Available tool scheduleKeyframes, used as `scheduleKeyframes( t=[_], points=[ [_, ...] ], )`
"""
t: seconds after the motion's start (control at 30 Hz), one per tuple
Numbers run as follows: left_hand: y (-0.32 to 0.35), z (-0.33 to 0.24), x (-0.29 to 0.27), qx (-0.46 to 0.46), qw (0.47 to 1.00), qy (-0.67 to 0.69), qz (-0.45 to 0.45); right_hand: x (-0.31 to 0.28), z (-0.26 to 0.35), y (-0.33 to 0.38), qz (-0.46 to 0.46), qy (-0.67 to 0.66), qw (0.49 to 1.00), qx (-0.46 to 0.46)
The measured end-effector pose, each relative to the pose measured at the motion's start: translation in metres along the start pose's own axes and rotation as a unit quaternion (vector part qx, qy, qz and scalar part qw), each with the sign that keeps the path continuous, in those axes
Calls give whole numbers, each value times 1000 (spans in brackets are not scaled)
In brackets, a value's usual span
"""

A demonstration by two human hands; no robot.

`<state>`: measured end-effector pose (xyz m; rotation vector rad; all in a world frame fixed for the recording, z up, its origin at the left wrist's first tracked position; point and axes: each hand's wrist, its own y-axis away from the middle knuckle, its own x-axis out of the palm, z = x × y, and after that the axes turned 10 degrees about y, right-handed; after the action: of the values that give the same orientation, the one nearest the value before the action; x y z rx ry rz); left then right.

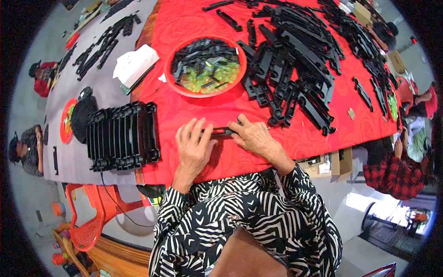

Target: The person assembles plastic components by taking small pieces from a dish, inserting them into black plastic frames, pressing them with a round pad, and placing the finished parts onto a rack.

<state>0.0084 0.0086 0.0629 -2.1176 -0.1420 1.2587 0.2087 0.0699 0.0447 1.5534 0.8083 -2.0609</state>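
Black strip: held between two bare hands at the red tablecloth, on the worker's side of the red basin.

Left hand: on the near side of the basin, fingers bent and slightly parted over the strip's left end; from where I stand, I cannot tell whether they grip it or merely rest there.

Right hand: on the basin's near right, thumb and fingers pinching the strip's other end.

Basin contents: yellow-green bits, with dark scraps heaped toward the far side.

Loose pile: long black plastic parts, tangled across the cloth just right of the basin.

Stacked parts: black lengths set side by side in a block, to the basin's near left.

White paper: just left of the basin, over a dark-edged flat item.

Red chair: well to the basin's near left, beside the table's edge.

Others present: a person in a checked red-and-black shirt, well off to the basin's near right; another in a dark cap, far to its left.
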Motion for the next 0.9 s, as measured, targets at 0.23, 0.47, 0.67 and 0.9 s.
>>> scheduleKeyframes(
  t=[0.23,0.47,0.67,0.9],
  points=[
    [29,30,38,-67,994,61,62,19,8,-9,37,7,999,6],
    [33,31,47,-92,991,97,21,21,10,-7,-2,-26,999,48],
    [36,33,48,-91,989,112,14,13,10,-8,-18,-31,999,36],
    [36,32,49,-72,991,111,-15,-24,-16,-4,-200,-303,922,133]
  ],
)
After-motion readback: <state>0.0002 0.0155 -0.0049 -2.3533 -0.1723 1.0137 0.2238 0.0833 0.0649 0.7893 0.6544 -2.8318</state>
